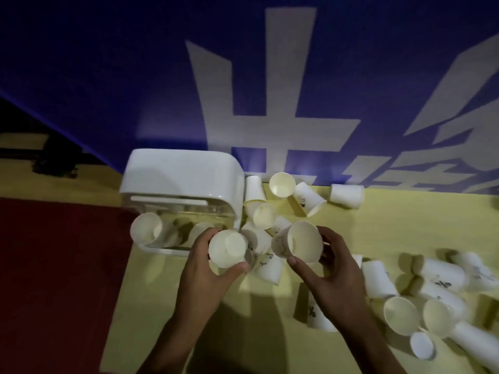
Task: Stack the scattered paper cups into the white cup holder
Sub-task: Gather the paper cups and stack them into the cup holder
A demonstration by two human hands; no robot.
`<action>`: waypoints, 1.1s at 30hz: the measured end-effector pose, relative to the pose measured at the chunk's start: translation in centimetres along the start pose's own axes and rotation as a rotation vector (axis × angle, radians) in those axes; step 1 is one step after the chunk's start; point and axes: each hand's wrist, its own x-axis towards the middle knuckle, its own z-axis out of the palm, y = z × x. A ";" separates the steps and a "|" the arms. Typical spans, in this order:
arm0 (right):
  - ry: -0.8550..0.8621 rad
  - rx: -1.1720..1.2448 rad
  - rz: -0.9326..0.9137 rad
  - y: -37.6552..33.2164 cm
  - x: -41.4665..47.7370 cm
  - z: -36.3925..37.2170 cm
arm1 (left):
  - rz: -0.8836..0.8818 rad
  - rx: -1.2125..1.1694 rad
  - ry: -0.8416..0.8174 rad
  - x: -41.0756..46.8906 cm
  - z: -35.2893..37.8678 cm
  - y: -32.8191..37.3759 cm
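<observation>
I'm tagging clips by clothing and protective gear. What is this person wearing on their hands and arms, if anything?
Nothing that shows. The left hand and right hand are bare, with no gloves, and no ring, watch or bracelet shows in the dim light. Both forearms are uncovered down to the frame's lower edge, with no sleeve in view.

Carries a white cup holder (183,174) at ten o'clock of the yellow tabletop (162,306); holds paper cups (347,195) tipped on their sides at twelve o'clock beside it, with another heap (442,275) at four o'clock.
</observation>
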 end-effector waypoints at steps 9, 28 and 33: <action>0.039 0.015 0.036 -1.5 -2.3 8.1 | 0.044 0.051 0.020 3.8 -3.9 -5.4; -0.118 -0.298 -0.143 -0.6 0.4 18.1 | -0.069 -0.021 -0.284 6.0 -4.4 -10.3; -0.169 -0.466 -0.159 1.7 1.7 20.1 | -0.197 -0.228 -0.249 5.8 -5.4 -10.2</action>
